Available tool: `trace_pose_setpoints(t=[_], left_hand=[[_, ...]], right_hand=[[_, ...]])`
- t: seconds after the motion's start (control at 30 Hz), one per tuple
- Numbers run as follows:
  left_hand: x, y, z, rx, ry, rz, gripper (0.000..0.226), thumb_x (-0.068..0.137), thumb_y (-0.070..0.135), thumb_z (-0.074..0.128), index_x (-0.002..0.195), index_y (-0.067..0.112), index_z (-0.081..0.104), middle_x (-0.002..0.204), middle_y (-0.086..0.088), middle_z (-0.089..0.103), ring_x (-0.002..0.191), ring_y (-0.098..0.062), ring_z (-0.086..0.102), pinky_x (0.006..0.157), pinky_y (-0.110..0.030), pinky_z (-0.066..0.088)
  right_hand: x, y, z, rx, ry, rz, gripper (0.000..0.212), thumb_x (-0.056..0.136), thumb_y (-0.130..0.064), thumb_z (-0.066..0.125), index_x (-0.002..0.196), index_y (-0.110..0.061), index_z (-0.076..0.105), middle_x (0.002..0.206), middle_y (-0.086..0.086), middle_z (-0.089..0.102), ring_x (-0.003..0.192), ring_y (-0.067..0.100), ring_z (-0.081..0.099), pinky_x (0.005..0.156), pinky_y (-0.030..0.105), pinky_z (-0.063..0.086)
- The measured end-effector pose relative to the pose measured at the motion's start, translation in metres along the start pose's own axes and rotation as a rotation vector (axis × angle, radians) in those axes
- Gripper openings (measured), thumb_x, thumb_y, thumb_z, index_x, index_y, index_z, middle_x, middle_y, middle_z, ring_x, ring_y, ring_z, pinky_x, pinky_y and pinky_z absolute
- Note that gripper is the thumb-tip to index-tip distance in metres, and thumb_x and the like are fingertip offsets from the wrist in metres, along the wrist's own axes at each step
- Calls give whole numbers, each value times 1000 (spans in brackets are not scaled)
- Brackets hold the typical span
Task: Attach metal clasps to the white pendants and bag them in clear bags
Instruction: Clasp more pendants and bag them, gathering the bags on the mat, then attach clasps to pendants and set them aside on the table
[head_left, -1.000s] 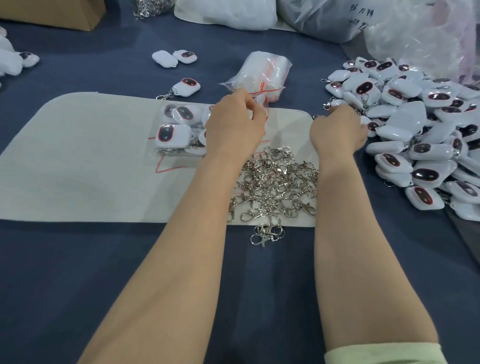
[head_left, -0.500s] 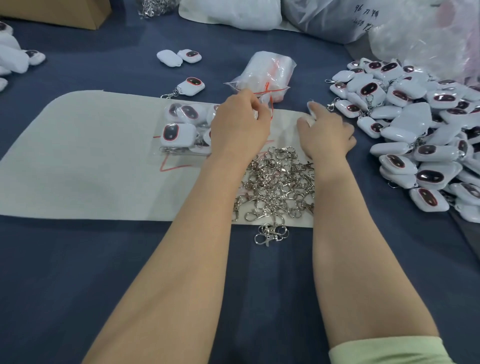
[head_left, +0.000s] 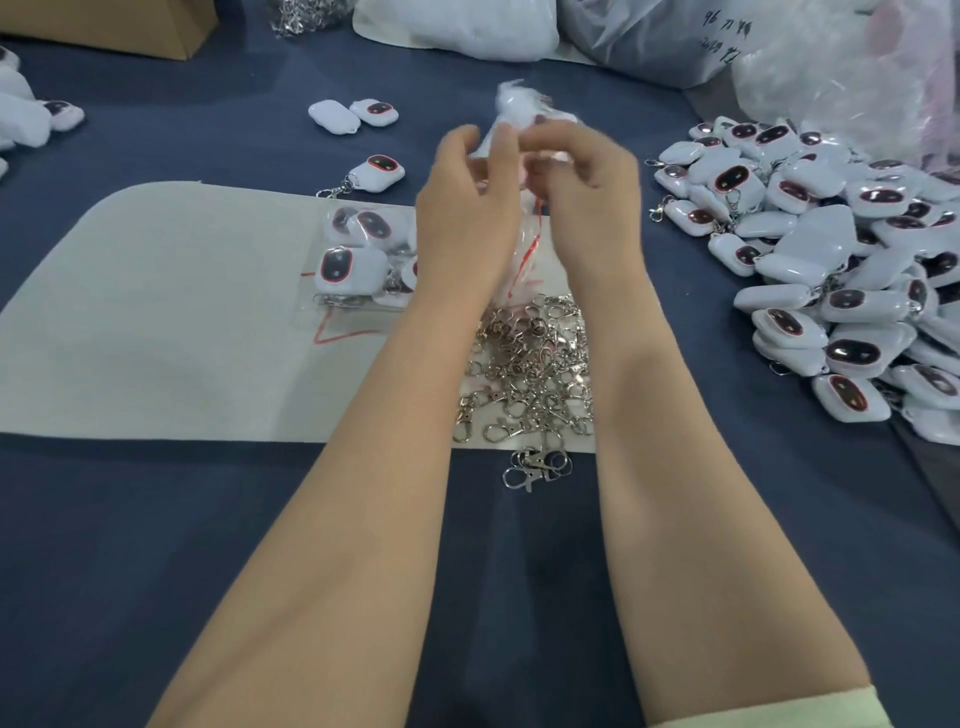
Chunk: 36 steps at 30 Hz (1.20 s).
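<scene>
Far left: a few loose white pendants (head_left: 31, 119) lie at the edge of the counter (head_left: 156, 571), which has a dark blue cloth cover. Next comes a beige felt mat (head_left: 156, 312), matte, with a rounded corner. On the mat is a filled bag (head_left: 358, 260) of glossy, rounded-rectangle pendants with dark oval faces ringed red, under clear film. Just beyond the mat lies one pendant with clasp (head_left: 376, 171) fitted.

Centre: left hand (head_left: 467, 208) and right hand (head_left: 587, 192) are raised above the mat, close together. Fingers are curled, and both hands pinch a thin clear bag (head_left: 530, 249) with a red strip, which hangs between the wrists. Blur hides the fingertips, so I cannot tell whether a pendant is also held. Below sit the metal clasps (head_left: 530, 374), shiny swivel hooks in a tangle.

Judgement: the step is opening the bag mouth. Pinch one wall per hand right at the red strip, slide the walls apart and keep the mouth up. The film looks slippery and clingy.

Right: a heap of unbagged pendants (head_left: 831, 270), several already clasped.
</scene>
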<state>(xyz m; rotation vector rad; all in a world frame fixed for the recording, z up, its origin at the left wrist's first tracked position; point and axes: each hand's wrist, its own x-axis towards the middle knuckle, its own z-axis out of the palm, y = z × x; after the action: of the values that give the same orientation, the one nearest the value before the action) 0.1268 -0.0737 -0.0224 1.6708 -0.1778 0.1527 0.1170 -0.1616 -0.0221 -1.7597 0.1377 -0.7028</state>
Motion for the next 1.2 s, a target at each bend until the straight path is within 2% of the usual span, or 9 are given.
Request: trace_pose_setpoints(t=[0.1, 0.2, 0.33, 0.47, 0.57, 0.67, 0.77, 0.93, 1.2], left_hand=[[4, -4, -5, -96, 20, -130, 27, 101, 29, 42, 88, 10, 57, 88, -10, 63, 92, -33, 62, 92, -47, 50], [6, -7, -10, -127, 12, -186, 30, 101, 22, 42, 72, 18, 51, 79, -5, 57, 81, -23, 55, 92, -48, 50], [8, -9, -11, -197, -29, -190, 29, 100, 21, 45, 73, 19, 56, 66, 5, 54, 68, -13, 51, 75, -31, 48], [8, -10, -13, -315, 28, -184, 12, 97, 12, 52, 101, 8, 63, 70, 1, 57, 57, -5, 54, 66, -22, 49], [8, -9, -13, -315, 51, -185, 11, 94, 8, 55, 99, 8, 64, 65, 2, 58, 50, 0, 54, 65, -21, 52], [7, -9, -12, -288, 29, -168, 20, 96, 6, 50, 107, 0, 65, 70, -5, 60, 56, -3, 53, 75, -27, 56], [6, -9, -11, -250, 8, -153, 25, 97, 4, 46, 112, 0, 66, 101, -24, 67, 72, -13, 57, 89, -39, 55], [6, -9, -9, -230, 9, -150, 21, 96, 5, 47, 102, 12, 66, 108, -17, 68, 97, -27, 63, 95, -44, 51], [7, -10, -10, -239, -9, -163, 18, 96, 5, 47, 99, 14, 62, 110, -18, 67, 105, -30, 64, 98, -43, 49]], right_hand=[[-5, -4, 11, -114, -165, -16, 31, 76, 14, 41, 69, 0, 68, 81, 5, 64, 74, 13, 59, 75, 34, 53], [-7, -5, 9, -87, -114, 88, 31, 79, 10, 45, 72, -15, 62, 82, 1, 66, 82, 19, 62, 91, 43, 51], [-5, -1, 2, 124, -159, 240, 21, 87, -4, 62, 103, -16, 54, 94, 5, 67, 88, 19, 65, 89, 34, 54], [-7, 1, -3, 196, -300, 273, 6, 89, -7, 64, 92, -12, 65, 82, 4, 66, 78, 13, 63, 81, 26, 55], [-6, 3, -4, 160, -300, 257, 3, 88, -6, 64, 89, -9, 66, 77, 3, 66, 74, 11, 64, 78, 25, 55], [-4, 7, -5, 97, -275, 236, 4, 85, -8, 66, 89, -9, 66, 83, 8, 66, 78, 14, 65, 81, 30, 57], [-6, 11, -5, 69, -253, 205, 3, 84, -8, 63, 85, -9, 65, 86, 13, 64, 79, 18, 63, 86, 37, 56], [-8, 17, -3, 161, -260, 233, 7, 88, -4, 60, 86, -8, 66, 82, 10, 66, 82, 23, 63, 93, 45, 52], [-10, 15, -5, 429, -278, 364, 21, 97, -1, 47, 86, -2, 66, 83, 12, 65, 83, 23, 60, 88, 32, 55]])
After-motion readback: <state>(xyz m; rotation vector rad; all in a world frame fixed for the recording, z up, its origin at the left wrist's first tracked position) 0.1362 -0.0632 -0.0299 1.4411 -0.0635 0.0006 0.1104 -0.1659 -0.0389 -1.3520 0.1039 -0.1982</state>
